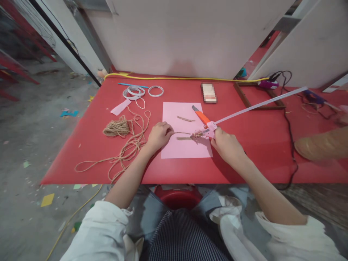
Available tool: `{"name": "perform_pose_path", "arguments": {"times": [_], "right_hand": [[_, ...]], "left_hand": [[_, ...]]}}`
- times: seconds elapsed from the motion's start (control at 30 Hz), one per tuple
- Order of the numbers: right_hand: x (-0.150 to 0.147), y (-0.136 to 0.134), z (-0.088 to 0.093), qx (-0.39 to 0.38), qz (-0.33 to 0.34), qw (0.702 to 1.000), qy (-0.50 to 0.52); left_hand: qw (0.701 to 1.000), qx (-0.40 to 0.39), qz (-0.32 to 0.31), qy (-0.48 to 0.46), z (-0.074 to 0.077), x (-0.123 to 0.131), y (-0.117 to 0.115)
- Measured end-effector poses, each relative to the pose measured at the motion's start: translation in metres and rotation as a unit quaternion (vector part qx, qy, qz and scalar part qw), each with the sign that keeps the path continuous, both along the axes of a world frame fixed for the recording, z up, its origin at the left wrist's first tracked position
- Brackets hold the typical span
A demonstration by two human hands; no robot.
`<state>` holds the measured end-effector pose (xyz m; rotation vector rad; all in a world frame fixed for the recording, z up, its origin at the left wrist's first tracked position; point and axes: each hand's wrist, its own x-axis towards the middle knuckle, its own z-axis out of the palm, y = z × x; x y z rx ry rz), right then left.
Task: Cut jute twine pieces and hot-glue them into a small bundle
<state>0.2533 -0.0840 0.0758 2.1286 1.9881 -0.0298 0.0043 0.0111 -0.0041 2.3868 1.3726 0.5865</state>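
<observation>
My right hand (225, 144) is closed round a pink glue gun (210, 129) with a long clear glue stick (261, 104) jutting up to the right. The gun's nozzle points left at a short piece of twine (184, 138) lying on a pink sheet of paper (185, 131). My left hand (159, 135) rests on the sheet's left edge, fingers pinched on the end of a thin twine strand (181, 133). Another short twine piece (185, 119) lies higher on the sheet. An orange utility knife (200, 115) sits at the sheet's upper right.
A bundle of loose jute twine (123, 136) sprawls at the left of the red table (244, 170). White tape rings (141, 91) and a pink strip (120, 107) lie behind it. A wooden frame (259, 96), black cables (290, 137) and another person's arm (322, 145) are at the right.
</observation>
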Motion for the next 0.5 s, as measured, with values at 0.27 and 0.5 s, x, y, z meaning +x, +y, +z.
{"name": "perform_pose_path", "arguments": {"times": [0.27, 0.5], "right_hand": [[0.007, -0.001, -0.004, 0.016, 0.021, 1.0, -0.012], [0.012, -0.003, -0.008, 0.037, 0.05, 0.998, -0.03]], "left_hand": [[1.0, 0.002, 0.001, -0.001, -0.001, 0.0, 0.0], [1.0, -0.002, 0.002, -0.001, 0.001, 0.0, 0.0]]}}
